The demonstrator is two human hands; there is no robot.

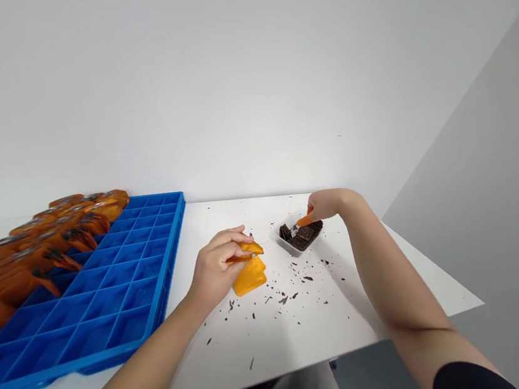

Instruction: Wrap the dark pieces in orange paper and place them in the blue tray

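Note:
My left hand [223, 262] is closed on a small yellow-orange pouch [250, 275], pinching its upper part between thumb and fingers. The pouch hangs just above the white table or rests on it; I cannot tell which. My right hand [325, 205] grips the orange handle of a small tool [304, 220]. Its lower end reaches into a clear plastic tub [287, 246] of dark brown flat pieces [304, 235]. The tool's tip is partly hidden among the pieces, so its exact kind is unclear.
To the left is a blue tray [176, 247] divided into compartments. Several orange pouches [80, 223] stand in rows along its left side. Dark crumbs [283, 299] lie scattered over the white table [319, 328]. A pale wall [262, 94] rises behind.

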